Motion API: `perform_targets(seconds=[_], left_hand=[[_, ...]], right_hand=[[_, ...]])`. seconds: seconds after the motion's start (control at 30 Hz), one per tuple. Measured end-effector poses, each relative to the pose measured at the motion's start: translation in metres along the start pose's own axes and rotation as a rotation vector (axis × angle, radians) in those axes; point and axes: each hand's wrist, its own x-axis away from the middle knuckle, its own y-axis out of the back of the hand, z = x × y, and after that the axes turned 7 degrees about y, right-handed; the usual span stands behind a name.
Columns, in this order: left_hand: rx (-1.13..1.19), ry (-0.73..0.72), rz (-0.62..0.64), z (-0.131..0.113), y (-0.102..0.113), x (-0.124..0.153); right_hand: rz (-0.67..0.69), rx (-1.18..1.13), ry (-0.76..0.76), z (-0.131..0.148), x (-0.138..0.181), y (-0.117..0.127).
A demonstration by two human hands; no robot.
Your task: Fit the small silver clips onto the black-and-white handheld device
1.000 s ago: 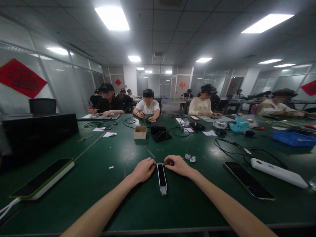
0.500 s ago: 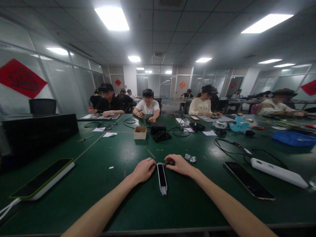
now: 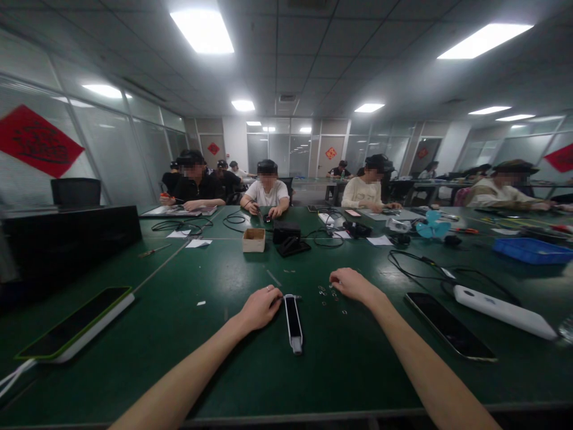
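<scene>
Two hands on green table (image 3: 134,334), left hand (image 3: 260,307) touching unlabelled black-and-white device (image 3: 293,321), right hand (image 3: 353,283) apart

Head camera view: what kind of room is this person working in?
Probably an electronics assembly workroom. Several people sit around a long green table strewn with cables. The left hand touches a small slim device; the right hand reaches tiny loose parts.

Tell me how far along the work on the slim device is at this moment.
Looks mid-way. Done: small loose parts lie scattered on the green table beside the slim device. In hand: left hand steadies the device's far end; right hand reaches among the parts. Left: the parts remain off the device.
</scene>
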Motion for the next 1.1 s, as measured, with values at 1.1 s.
perform_targets(seconds=[1.1], left_hand=[[-0.003, -0.001, 0.011, -0.002, 0.002, 0.0]], right_hand=[[0.243, -0.169, -0.325, 0.011, -0.002, -0.012]])
